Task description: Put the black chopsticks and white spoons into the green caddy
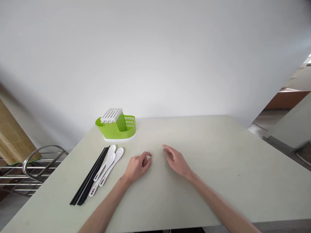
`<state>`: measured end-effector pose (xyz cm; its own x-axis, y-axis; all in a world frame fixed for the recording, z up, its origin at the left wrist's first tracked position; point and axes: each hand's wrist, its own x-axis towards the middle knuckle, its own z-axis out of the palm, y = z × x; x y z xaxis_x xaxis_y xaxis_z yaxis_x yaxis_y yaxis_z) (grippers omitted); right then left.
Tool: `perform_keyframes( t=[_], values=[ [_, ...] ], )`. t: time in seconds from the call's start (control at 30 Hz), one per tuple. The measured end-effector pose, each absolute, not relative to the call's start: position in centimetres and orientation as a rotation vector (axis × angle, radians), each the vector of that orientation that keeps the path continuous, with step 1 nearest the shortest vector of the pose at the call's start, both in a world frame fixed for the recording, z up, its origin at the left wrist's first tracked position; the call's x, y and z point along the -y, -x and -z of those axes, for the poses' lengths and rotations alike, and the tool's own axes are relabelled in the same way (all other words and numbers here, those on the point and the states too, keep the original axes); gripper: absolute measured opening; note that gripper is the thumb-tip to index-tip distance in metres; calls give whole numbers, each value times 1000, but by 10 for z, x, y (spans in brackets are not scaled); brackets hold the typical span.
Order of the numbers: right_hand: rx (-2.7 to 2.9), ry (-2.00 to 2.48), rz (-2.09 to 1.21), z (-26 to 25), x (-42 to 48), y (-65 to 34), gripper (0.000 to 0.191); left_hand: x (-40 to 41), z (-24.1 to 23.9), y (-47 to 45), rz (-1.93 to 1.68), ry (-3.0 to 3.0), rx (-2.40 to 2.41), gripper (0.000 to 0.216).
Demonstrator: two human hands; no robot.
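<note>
My left hand (138, 166) rests over the middle of the table, its fingers curled in towards the thumb, with nothing visible in them. Across a small gap, my right hand (177, 161) has its fingers stretched out and holds nothing. Nearest my left hand, on its left, lie 3 white spoons (109, 160) with long handles and small printed marks. Several black chopsticks (91, 178) lie side by side, left of the spoons. Behind them stands a green cutlery caddy (110, 131) with a white slotted top and white base. Neither hand touches these things.
The pale table (206, 139) meets a white wall (170, 64) at its back. Beyond the left edge is a metal rack (36, 168) near a rolled bamboo-like mat (16, 132). At far right, furniture stands past the wall's end.
</note>
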<state>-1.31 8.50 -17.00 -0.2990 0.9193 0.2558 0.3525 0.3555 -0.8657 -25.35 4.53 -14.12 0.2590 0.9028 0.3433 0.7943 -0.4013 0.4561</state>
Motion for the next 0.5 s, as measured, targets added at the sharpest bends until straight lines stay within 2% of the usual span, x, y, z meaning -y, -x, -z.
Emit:
perform_keyframes(
  t=[0.5],
  values=[
    [1773, 1047, -1077, 179, -63, -52, 37, -38, 144, 252, -685, -2495, -1710, 21]
  ],
)
